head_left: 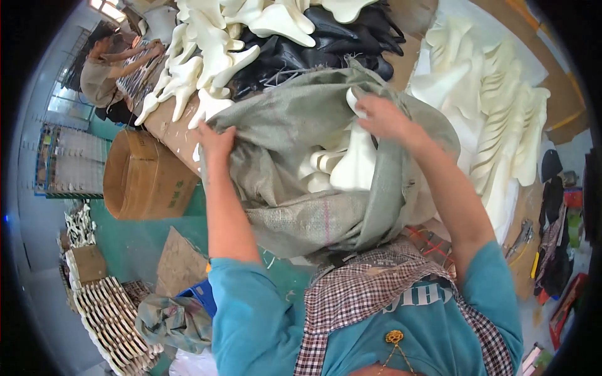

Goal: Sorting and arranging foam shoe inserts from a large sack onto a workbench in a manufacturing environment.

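Observation:
A grey-green woven sack (301,219) stands open-mouthed in front of me, with several cream-white bicycle saddle pads (354,166) inside. My left hand (216,143) is closed on the sack's left rim, close to white pads at the table edge. Over the far right part of the mouth, my right hand (382,118) grips the narrow end of a white saddle pad (352,103). How far that pad reaches down into the sack is partly hidden by my fingers and other pads.
Loose white pads (210,44) and black saddle-shaped pieces (313,47) are heaped beyond the sack. Nested rows of white pads (501,106) lie at right. A cardboard box (150,178) stands on the green floor at left; another person (103,78) works at far left.

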Available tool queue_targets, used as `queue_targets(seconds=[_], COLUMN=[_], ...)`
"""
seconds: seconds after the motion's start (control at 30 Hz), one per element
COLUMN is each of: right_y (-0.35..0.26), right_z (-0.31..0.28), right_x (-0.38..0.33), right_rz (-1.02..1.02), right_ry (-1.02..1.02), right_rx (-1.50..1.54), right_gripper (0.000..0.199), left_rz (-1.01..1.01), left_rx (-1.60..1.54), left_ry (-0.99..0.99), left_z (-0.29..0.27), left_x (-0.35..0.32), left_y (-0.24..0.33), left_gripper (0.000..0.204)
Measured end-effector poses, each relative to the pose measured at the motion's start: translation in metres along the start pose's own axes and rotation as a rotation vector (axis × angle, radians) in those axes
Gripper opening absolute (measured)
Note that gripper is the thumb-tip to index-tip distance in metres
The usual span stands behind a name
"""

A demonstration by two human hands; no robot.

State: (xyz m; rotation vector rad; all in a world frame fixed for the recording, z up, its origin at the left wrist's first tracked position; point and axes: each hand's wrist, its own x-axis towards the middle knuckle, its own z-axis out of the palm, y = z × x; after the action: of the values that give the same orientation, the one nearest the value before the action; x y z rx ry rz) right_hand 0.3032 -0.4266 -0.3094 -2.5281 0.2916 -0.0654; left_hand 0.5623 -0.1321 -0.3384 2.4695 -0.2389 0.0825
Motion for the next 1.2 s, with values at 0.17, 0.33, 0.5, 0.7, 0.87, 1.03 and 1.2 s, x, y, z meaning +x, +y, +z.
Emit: queue_targets(seconds=[0.17,0.33,0.5,0.7,0.87,1.03,1.2], right_y=[0.021,0.029,0.04,-0.025,-0.02,-0.016,0.017], right_z=[0.029,0.065,0.084,-0.041,-0.128,-0.113,-0.099], right_x=[-0.033,-0.006,-0.018,-0.088,-0.109,-0.106,-0.162], right_rz=[0.324,0.616,0.455,-0.089,-0.349,-0.55,-0.274], right_ry=[-0.131,-0.145,0.056,0.084,0.348,0.234,0.37], right_rx=[-0.122,-0.096,0.33,1.106,1.033,0.667,0.73], right_gripper=[0.06,0.088,0.094,0.084,0.067,0.072,0.089], left_rz=[0.097,0.399,0.175,0.401,0.715,0.724,0.625], left_rx=[-0.28,-0.097,-0.241,-0.446,-0.812,-1.108,-1.11], left_ry=[-0.241,-0.462,-0.463,-0.347,-0.381,-0.711,-0.81], left_z=[-0.017,0.092,0.114,0.026,-0.088,-0.046,-0.01], left_x=[-0.063,-0.177,-0.171,-0.156,-0.168,-0.223,-0.268], left_y=[0.075,0.082,0.081,0.125,0.184,0.236,0.293], left_gripper=[0.031,0.048,0.042,0.038,0.042,0.039,0.047])
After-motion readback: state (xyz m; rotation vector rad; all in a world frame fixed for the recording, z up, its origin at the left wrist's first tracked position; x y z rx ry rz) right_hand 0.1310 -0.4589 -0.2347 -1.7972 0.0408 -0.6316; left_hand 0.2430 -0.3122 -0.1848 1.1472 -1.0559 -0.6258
